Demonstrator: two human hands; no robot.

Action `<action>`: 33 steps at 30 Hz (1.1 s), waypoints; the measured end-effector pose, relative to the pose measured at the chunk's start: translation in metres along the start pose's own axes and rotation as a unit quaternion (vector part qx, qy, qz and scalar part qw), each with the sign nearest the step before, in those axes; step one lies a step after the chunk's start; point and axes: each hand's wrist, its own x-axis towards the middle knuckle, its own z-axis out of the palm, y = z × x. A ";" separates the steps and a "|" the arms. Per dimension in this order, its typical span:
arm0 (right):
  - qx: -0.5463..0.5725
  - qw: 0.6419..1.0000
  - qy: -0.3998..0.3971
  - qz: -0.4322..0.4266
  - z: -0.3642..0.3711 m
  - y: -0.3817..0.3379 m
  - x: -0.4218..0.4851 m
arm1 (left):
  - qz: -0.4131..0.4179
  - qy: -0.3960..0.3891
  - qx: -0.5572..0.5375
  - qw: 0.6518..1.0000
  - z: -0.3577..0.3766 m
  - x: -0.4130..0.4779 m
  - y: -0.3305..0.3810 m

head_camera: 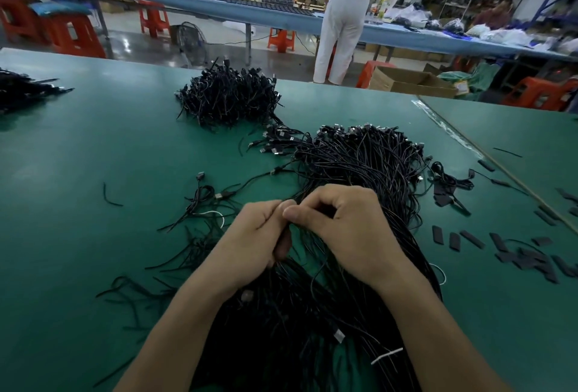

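A big bundle of thin black cables [359, 160] with USB plugs lies on the green table [93, 147] and runs down toward me. My left hand [253, 238] and my right hand [347, 229] meet above it at the centre. Both have curled fingers and pinch a few black cable strands between thumb and fingertips. The strands hang down from the hands into the dark mass of cables [281, 313] below my forearms.
A second heap of bundled black cables [228, 97] sits farther back. Loose cables [203, 197] lie left of my hands, flat black sleeve pieces [506, 247] to the right. More cables [25, 91] lie at the far left edge. A person [344, 16] stands beyond the table.
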 end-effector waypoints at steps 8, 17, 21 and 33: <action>0.109 0.993 0.035 -0.005 0.010 0.007 -0.003 | -0.063 -0.093 -0.150 0.982 -0.014 -0.003 0.001; -0.050 0.993 -0.107 0.018 0.025 0.004 -0.014 | 0.029 -0.003 -0.488 0.872 -0.005 0.003 0.008; -0.138 0.983 -0.118 -0.031 0.014 -0.004 -0.012 | 0.101 0.159 -0.287 0.939 0.000 0.009 -0.005; 0.053 0.998 -0.032 -0.002 -0.005 0.001 -0.001 | -0.027 -0.032 -0.081 0.996 0.002 -0.001 0.003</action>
